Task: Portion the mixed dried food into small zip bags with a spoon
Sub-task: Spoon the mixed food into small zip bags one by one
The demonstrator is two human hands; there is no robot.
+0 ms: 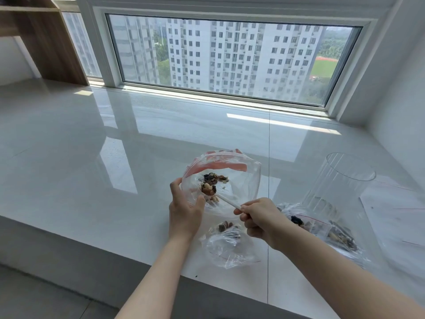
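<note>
Dried food (208,189) sits heaped on the spoon (226,201), inside the open bag (239,180) you hold up over the sill (92,139). Your right hand (258,218) pinches the near end of the white handle between thumb and curled fingers. The handle runs from your right hand up and to the left, so the loaded end lies far-left of your fingers, down in the bag. Your left hand (184,209) grips the bag's left edge, thumb curled on the plastic, right beside the spoon tip. I think you tip the spoon next, so keep the bag's mouth wide. Below your hands lies a small bag (230,245) with some food. Right of it lie filled bags (326,231) and a clear jar (338,183).
</note>
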